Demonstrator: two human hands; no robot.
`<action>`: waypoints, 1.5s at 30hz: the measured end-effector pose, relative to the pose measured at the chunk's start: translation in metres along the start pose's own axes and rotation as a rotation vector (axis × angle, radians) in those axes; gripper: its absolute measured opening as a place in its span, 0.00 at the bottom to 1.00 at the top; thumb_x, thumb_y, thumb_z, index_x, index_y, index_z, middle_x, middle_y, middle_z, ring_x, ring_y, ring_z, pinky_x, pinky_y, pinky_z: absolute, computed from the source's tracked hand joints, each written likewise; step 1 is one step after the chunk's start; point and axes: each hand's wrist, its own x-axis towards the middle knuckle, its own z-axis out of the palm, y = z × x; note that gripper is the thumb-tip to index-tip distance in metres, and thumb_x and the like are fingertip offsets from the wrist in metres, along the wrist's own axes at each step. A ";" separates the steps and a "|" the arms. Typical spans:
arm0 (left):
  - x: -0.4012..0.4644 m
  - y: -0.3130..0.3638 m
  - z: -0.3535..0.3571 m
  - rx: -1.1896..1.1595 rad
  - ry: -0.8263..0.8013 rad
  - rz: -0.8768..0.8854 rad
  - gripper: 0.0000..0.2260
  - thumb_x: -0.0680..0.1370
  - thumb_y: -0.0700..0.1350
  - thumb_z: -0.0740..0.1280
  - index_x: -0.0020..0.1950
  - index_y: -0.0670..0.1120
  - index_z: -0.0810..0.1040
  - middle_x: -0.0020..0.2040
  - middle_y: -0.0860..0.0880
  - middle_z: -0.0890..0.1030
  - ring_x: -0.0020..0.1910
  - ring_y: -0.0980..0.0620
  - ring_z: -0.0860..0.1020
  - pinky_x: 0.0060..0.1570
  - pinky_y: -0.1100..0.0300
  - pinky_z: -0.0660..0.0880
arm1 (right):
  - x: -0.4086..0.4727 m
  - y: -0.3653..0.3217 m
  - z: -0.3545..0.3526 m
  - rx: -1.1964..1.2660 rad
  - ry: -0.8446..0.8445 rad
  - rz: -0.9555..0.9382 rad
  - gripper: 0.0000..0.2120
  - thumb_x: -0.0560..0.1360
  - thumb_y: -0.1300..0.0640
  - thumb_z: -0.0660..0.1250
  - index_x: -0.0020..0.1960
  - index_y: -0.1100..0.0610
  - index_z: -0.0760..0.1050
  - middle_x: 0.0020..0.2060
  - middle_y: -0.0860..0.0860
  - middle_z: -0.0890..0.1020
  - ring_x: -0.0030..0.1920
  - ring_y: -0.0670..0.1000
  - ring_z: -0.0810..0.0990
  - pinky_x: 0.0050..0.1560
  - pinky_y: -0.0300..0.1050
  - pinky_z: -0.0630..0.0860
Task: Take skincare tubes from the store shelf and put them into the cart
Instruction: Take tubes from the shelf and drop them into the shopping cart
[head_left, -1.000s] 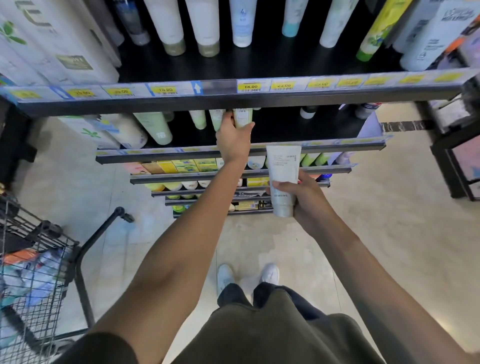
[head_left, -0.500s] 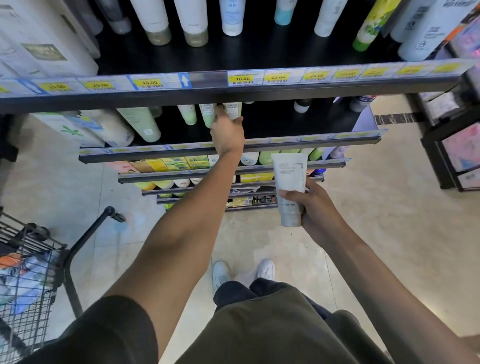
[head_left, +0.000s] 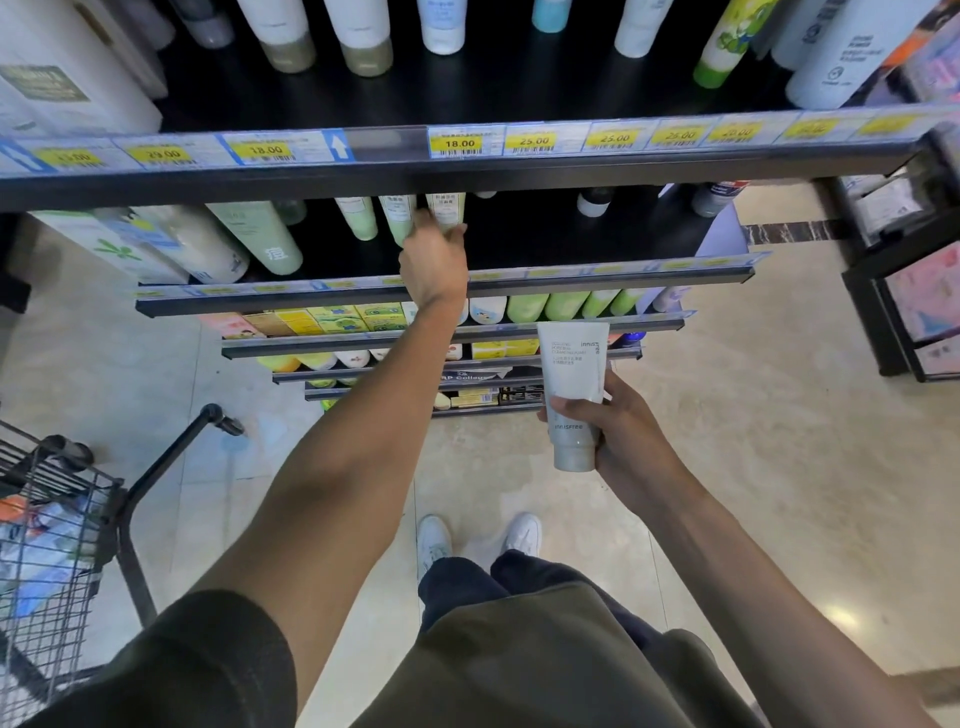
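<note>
Head view: right hand (head_left: 631, 436) holds tube (head_left: 574, 395).

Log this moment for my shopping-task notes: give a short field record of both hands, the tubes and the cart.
left hand: left hand reaches into the second shelf, fingers on a pale green tube; whether it grips yet is unclear
right hand: right hand grips a white Innisfree tube, held upright off the shelf
cart: wire cart at lower left, already holding items
status: held tube not yet in the cart

Matt plastic tube (head_left: 571, 384); glossy floor (head_left: 779, 467); wire-metal cart (head_left: 47, 519).
</note>
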 end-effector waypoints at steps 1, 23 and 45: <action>-0.003 -0.001 -0.001 0.013 0.001 -0.005 0.17 0.80 0.53 0.70 0.58 0.40 0.76 0.51 0.41 0.85 0.52 0.39 0.83 0.46 0.50 0.77 | -0.001 0.002 -0.002 0.004 -0.005 0.001 0.22 0.76 0.67 0.71 0.66 0.49 0.76 0.55 0.51 0.86 0.52 0.57 0.86 0.51 0.55 0.79; 0.005 -0.105 -0.014 0.501 -0.090 0.694 0.15 0.79 0.48 0.71 0.63 0.43 0.78 0.58 0.45 0.83 0.58 0.42 0.79 0.59 0.47 0.69 | 0.150 -0.061 0.021 -0.202 -0.110 -0.221 0.19 0.74 0.61 0.76 0.64 0.57 0.80 0.55 0.50 0.87 0.56 0.51 0.86 0.53 0.49 0.83; 0.008 -0.113 -0.003 0.465 -0.002 0.695 0.13 0.77 0.49 0.73 0.57 0.43 0.79 0.47 0.45 0.83 0.49 0.41 0.78 0.56 0.48 0.70 | 0.239 -0.086 0.050 -0.369 0.033 -0.453 0.27 0.67 0.67 0.80 0.62 0.52 0.77 0.56 0.47 0.85 0.56 0.47 0.84 0.53 0.46 0.83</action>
